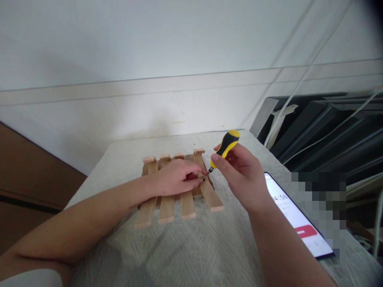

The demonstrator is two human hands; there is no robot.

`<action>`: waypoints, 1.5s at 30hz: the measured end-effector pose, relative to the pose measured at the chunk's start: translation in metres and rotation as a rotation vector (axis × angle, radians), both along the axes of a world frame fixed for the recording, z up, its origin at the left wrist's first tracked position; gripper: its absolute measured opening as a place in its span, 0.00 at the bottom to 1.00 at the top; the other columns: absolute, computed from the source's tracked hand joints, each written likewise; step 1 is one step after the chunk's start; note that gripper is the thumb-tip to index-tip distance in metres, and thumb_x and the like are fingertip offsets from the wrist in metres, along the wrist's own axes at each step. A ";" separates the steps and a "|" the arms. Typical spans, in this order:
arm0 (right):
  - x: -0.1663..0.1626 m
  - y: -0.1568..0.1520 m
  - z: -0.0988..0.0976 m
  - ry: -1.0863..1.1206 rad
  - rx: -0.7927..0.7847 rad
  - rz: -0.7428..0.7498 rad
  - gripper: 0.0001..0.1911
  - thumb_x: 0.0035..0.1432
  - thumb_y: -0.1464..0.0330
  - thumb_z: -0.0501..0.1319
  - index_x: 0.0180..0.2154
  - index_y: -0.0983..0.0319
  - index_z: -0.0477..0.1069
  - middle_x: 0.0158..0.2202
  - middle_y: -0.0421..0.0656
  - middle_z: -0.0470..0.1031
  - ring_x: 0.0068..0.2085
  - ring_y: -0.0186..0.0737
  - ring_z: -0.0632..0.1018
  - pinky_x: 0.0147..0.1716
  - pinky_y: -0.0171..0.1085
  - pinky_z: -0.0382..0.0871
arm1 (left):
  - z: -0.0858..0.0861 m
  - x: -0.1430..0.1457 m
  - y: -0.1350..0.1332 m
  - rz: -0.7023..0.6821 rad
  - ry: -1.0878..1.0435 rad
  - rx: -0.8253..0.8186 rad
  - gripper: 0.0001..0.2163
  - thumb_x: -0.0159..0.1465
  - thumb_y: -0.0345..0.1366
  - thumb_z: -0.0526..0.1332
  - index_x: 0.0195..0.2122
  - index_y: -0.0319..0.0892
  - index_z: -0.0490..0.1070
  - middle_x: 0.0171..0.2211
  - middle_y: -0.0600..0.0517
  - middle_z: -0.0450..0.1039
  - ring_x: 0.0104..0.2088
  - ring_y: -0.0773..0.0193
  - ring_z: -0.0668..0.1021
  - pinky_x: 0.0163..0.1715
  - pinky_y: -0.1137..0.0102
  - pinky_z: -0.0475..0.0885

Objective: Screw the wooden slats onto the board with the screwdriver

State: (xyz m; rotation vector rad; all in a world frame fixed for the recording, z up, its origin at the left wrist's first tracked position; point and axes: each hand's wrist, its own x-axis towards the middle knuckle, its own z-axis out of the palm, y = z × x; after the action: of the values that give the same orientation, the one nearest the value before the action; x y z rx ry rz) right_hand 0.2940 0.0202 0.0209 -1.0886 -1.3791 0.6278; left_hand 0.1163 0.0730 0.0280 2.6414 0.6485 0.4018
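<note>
A yellow and black screwdriver (228, 144) leans in my right hand (243, 169), its handle between thumb and fingers. The shaft slants down to the left, its tip by a small dark piece, perhaps a screw, at my left fingertips. My left hand (182, 177) rests across a small slatted wooden piece (188, 203), with thumb and forefinger pinched near the rightmost slat (211, 195). Several pale slats lie side by side over crosswise wood. What the left fingers pinch is too small to name surely, and the hand covers the middle of the slats.
The wooden piece lies on a table with a whitish textured cover (167, 255). A phone (299, 223) with a lit screen lies right of my right forearm. Behind stands a pale wall (167, 107). Dark flat panels (323, 123) and a white cable are beyond the table's right edge.
</note>
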 end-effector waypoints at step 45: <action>0.001 0.001 -0.007 -0.248 0.098 -0.038 0.08 0.57 0.62 0.61 0.34 0.61 0.69 0.32 0.42 0.72 0.31 0.38 0.74 0.30 0.39 0.69 | -0.006 0.002 0.003 0.025 0.032 0.089 0.06 0.65 0.35 0.59 0.38 0.42 0.76 0.40 0.51 0.77 0.40 0.63 0.78 0.42 0.69 0.71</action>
State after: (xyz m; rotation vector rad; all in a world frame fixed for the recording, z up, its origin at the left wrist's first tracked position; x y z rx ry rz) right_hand 0.2955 0.0212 0.0140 -1.1387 -1.5809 0.4016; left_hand 0.1181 0.0761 0.0216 2.7317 0.6886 0.4057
